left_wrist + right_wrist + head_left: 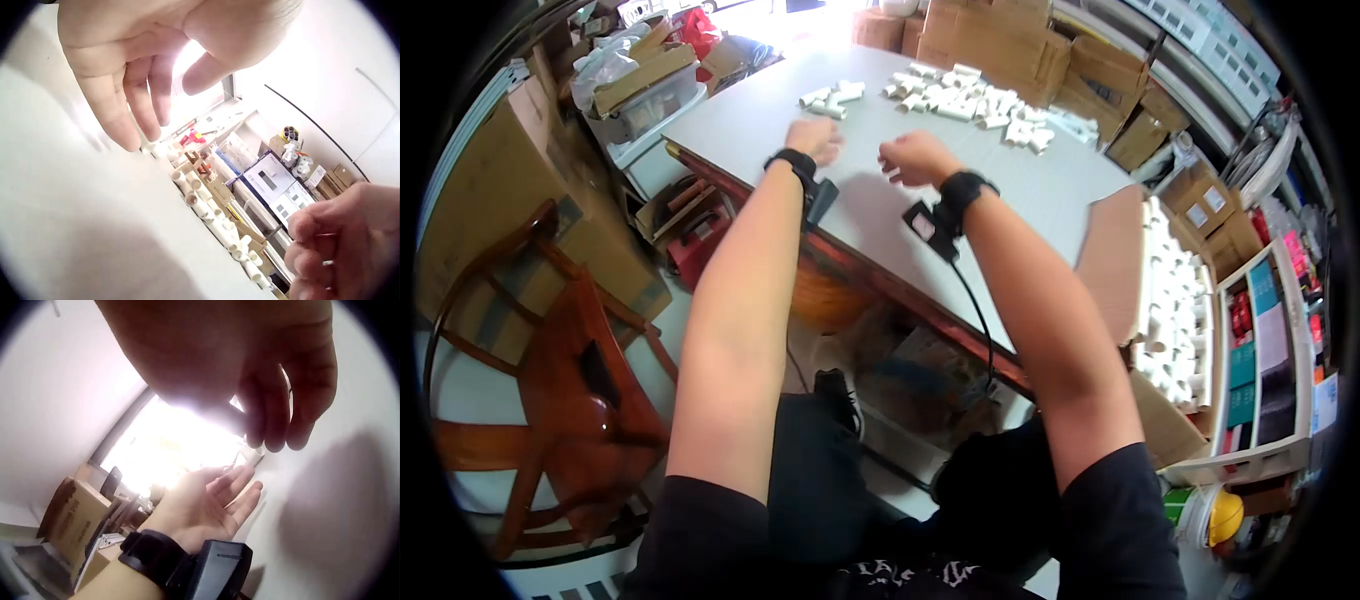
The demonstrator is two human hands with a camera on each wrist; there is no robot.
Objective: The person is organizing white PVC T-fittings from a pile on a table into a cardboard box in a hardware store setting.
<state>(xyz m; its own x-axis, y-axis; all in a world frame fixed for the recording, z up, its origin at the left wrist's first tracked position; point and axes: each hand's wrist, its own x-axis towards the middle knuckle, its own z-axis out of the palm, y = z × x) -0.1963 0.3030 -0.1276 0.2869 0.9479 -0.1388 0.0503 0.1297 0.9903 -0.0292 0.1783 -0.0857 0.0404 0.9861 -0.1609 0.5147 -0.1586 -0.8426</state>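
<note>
My left hand [814, 141] hovers over the light tabletop [855, 215], its fingers loosely bent around nothing. To its right, my right hand [920, 158] is also above the table, empty, with its fingers hanging loosely curled. A gap separates the two hands. Just beyond the left hand lies a small cluster of white tube pieces [836, 98]; a larger spread of similar pieces [955, 103] is farther back. The left wrist view shows the left hand [169, 56] with relaxed fingers. In the right wrist view the right hand [250, 356] is dark against the bright window.
An open carton [1112, 262] filled with white tubes [1175, 300] stands at the table's right. Cardboard boxes [990, 48] line the far edge. A wooden chair [575, 370] is at the lower left, and a shelf rack [1260, 350] at the far right. A cable [980, 310] hangs from the right wrist.
</note>
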